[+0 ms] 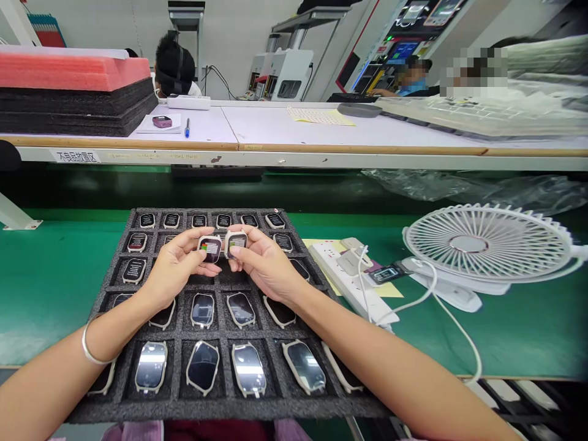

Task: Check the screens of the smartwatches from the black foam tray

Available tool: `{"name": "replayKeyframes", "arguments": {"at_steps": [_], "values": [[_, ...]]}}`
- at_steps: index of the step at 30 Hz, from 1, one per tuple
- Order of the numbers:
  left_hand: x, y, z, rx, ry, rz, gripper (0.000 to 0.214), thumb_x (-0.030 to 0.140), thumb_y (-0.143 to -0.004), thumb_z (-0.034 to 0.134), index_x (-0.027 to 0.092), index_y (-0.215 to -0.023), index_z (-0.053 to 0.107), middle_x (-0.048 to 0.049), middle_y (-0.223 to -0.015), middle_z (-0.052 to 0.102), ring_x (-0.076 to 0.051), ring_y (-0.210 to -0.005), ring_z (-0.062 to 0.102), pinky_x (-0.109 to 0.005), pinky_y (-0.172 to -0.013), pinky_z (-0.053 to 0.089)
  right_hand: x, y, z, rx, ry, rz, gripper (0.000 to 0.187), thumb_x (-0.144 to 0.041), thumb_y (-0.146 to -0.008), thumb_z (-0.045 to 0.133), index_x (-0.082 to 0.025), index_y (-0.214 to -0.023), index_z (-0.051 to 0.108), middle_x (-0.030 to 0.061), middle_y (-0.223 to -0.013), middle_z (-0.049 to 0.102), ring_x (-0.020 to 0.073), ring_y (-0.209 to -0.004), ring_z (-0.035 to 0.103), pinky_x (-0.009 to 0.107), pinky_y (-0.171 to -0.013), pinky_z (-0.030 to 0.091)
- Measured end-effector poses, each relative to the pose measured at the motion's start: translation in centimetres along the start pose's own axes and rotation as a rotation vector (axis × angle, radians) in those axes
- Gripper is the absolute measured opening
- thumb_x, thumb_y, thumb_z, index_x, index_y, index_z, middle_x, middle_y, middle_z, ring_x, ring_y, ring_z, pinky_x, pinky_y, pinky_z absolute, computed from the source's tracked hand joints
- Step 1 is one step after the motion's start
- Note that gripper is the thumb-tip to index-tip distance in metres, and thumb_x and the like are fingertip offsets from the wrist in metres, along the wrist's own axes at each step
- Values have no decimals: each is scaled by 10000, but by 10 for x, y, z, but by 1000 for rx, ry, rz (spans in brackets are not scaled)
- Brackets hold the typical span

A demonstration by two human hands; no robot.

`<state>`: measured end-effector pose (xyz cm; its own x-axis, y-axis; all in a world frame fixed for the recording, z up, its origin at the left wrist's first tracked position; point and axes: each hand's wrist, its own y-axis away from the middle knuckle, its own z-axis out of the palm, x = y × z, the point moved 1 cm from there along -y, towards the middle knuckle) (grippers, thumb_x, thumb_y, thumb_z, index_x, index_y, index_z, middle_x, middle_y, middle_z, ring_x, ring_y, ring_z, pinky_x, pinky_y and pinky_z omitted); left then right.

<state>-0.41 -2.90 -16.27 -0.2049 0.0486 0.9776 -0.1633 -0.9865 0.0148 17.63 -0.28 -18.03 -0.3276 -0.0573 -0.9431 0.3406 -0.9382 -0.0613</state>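
Over the middle of a dark foam tray (215, 410), my left hand (177, 266) grips a smartwatch case (211, 249) whose lit screen shows coloured marks and small text. Its thumb rests on the screen. Beside it, nearly touching, a second smartwatch case (236, 243) sits between the thumb and fingers of my right hand (264, 260); its screen is partly covered by the thumb. Neither watch has a strap. Rows of strapless watches lie in the tray's compartments, such as a watch (203, 310) with a dark screen and a watch (135, 269) showing text.
On the green table (367, 226), a white power strip (353, 282) with plugs and cables lies right of the tray, near a white fan (487, 245). A shelf (257, 128) behind carries stacked foam (73, 104), a pen (187, 127) and papers. Other people sit beyond.
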Motion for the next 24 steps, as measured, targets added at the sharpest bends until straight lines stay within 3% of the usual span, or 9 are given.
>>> {"name": "replayKeyframes", "arguments": {"at_steps": [8,16,20,24], "values": [[1,0,0,-6,30,-6,462,189,-731,662,180,-1193,641,-20,-930,738,-183,-678,754,-321,-696,641,-4,1,3,-22,15,-3,434,-181,-690,763,-232,-1080,579,-48,-793,596,98,-600,548,265,-582,429],[3,-2,-2,8,33,19,461,202,-725,660,176,-1185,646,-26,-930,740,-183,-663,750,-344,-696,641,-3,-2,4,-36,-7,-20,422,-252,-716,774,-236,-1094,587,-26,-847,632,107,-610,561,275,-592,448],[20,-11,-2,37,43,76,477,186,-711,651,164,-1188,641,-17,-863,729,-173,-623,739,-331,-679,631,-17,-16,8,-73,-91,-23,332,-409,-816,679,-224,-1082,605,4,-866,663,132,-614,613,301,-612,480],[54,-24,1,8,22,200,549,145,-683,652,160,-1230,623,-17,-879,722,-152,-620,729,-302,-671,620,-52,-38,16,-126,-47,-128,266,-377,-865,614,-220,-1079,610,1,-828,661,134,-587,627,288,-570,472]]}}
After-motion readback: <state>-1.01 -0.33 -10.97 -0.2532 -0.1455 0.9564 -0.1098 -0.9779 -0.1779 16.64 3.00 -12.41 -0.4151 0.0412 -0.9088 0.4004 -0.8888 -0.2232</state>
